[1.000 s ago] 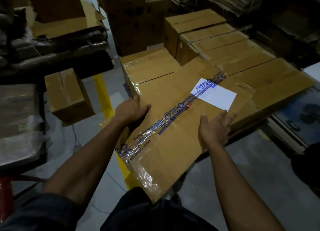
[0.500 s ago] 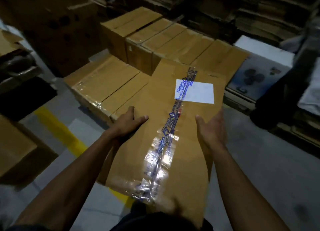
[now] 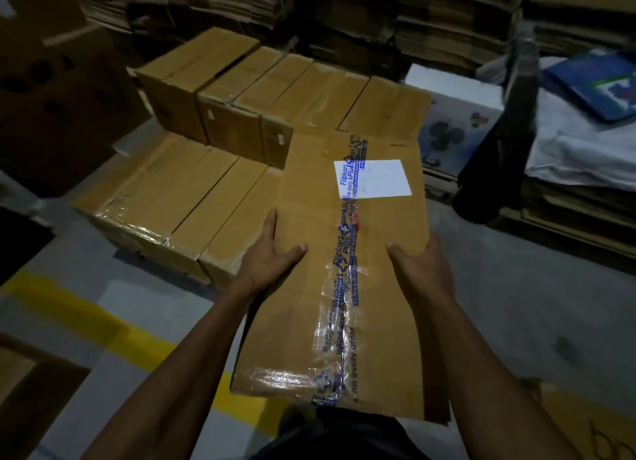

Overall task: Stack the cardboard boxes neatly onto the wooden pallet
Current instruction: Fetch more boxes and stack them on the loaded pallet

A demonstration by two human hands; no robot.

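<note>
I carry a long taped cardboard box with a white label and blue printed tape, held lengthwise in front of me. My left hand grips its left edge, thumb on top. My right hand grips the right edge the same way. The box's far end reaches over the stacked cardboard boxes ahead. A taller back row of boxes stands behind the low front row. The wooden pallet under them is hidden.
A yellow floor line crosses the grey floor at the left. A white printed carton and a white sack lie at the right. Flattened cardboard piles line the back. A brown box corner sits at the lower left.
I have turned right and moved round the stack. The carried box now points straight ahead with its far end over the stack's right side. Both hands keep their hold.
</note>
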